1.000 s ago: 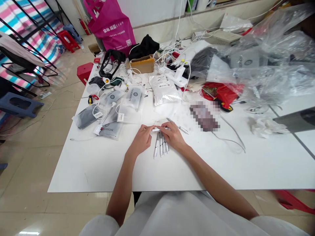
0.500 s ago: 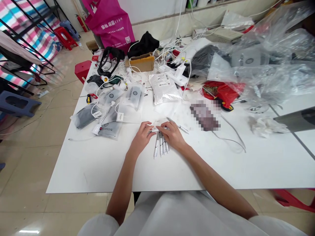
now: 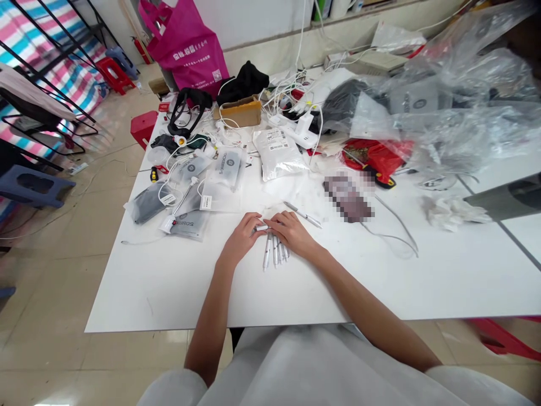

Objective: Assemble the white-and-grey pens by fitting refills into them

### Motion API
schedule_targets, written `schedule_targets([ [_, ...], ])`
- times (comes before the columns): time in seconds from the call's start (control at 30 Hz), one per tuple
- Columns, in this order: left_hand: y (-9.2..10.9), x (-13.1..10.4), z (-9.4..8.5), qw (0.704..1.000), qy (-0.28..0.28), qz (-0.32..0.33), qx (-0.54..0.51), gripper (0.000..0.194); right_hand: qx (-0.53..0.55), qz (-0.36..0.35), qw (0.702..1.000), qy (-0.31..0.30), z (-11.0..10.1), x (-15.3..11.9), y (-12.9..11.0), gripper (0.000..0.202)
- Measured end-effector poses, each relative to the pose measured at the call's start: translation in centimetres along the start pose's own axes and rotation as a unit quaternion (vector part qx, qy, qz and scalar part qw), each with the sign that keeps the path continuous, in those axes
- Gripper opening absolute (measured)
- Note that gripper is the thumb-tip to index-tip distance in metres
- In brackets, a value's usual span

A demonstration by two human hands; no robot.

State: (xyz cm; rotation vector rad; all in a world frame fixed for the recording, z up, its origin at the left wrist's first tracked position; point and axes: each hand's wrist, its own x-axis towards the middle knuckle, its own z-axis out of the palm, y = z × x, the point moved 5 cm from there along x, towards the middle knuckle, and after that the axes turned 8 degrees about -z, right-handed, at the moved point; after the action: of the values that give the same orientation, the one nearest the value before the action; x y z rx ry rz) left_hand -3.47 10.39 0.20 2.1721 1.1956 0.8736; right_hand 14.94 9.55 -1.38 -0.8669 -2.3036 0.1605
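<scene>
Between my two hands a white pen (image 3: 261, 228) is held crosswise, low over the white table (image 3: 169, 299). My left hand (image 3: 240, 239) pinches its left end with thumb and fingers. The fingers of my right hand (image 3: 293, 232) close on its other end, which they largely hide. Several silver-and-white pens (image 3: 275, 254) lie side by side just below, their upper ends partly covered by my right hand. Beyond that hand, one more pen (image 3: 302, 215) lies slanted on the table by itself.
Frosted pouches (image 3: 186, 223) and white cables lie to the left. A white parcel (image 3: 280, 155) is ahead. A blurred-out object (image 3: 347, 197), a cable, a red bag (image 3: 376, 158) and crumpled tissue (image 3: 456, 214) are on the right, with clear plastic bags (image 3: 473, 129) behind.
My hands have stayed together around the pen, the right fingers shifting slightly over it. The whole view has moved a little; the other pens lie as before.
</scene>
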Motion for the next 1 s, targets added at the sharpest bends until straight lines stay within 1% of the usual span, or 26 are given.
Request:
schedule_targets([
  [0.1, 0.4, 0.0, 0.0, 1.000, -0.007, 0.012, 0.025, 0.010, 0.020, 0.009, 1.000, -0.012, -0.2, 0.3, -0.3, 0.032],
  [0.17, 0.8, 0.0, 0.0, 0.999, -0.015, 0.015, 0.042, 0.012, 0.033, 0.015, 0.999, -0.011, -0.4, 0.4, -0.3, 0.029],
  [0.27, 1.3, 0.1, 0.2, 0.997, -0.029, 0.016, 0.071, 0.024, 0.045, 0.014, 0.999, -0.012, -0.3, 0.3, -0.5, 0.026],
  [0.37, 1.9, 0.1, 0.3, 0.995, -0.033, 0.030, 0.087, 0.038, 0.052, 0.015, 0.998, -0.010, -0.2, 0.2, -0.7, 0.022],
  [0.5, 2.1, 0.1, 0.3, 0.994, -0.033, 0.046, 0.095, 0.058, 0.053, 0.007, 0.999, -0.006, -0.3, 0.2, -0.9, 0.019],
  [0.6, 2.0, 0.0, 0.3, 0.993, -0.036, 0.050, 0.097, 0.066, 0.031, -0.007, 0.999, -0.027, -0.2, 0.3, -1.0, 0.024],
  [0.7, 2.0, -0.1, 0.4, 0.994, -0.040, 0.050, 0.089, 0.067, 0.018, -0.007, 0.999, -0.031, -0.2, 0.3, -1.1, 0.025],
  [0.87, 2.0, 0.0, 0.6, 0.993, -0.037, 0.052, 0.096, 0.064, 0.013, -0.014, 0.999, -0.042, 0.1, 0.3, -1.2, 0.023],
  [0.93, 2.0, 0.1, 0.5, 0.991, -0.026, 0.054, 0.117, 0.059, 0.010, -0.010, 0.999, -0.040, 0.1, 0.3, -1.1, 0.024],
  [1.0, 2.0, 0.2, 0.1, 0.988, -0.008, 0.053, 0.148, 0.047, 0.013, 0.000, 0.999, -0.029, 0.0, 0.3, -0.9, 0.025],
])
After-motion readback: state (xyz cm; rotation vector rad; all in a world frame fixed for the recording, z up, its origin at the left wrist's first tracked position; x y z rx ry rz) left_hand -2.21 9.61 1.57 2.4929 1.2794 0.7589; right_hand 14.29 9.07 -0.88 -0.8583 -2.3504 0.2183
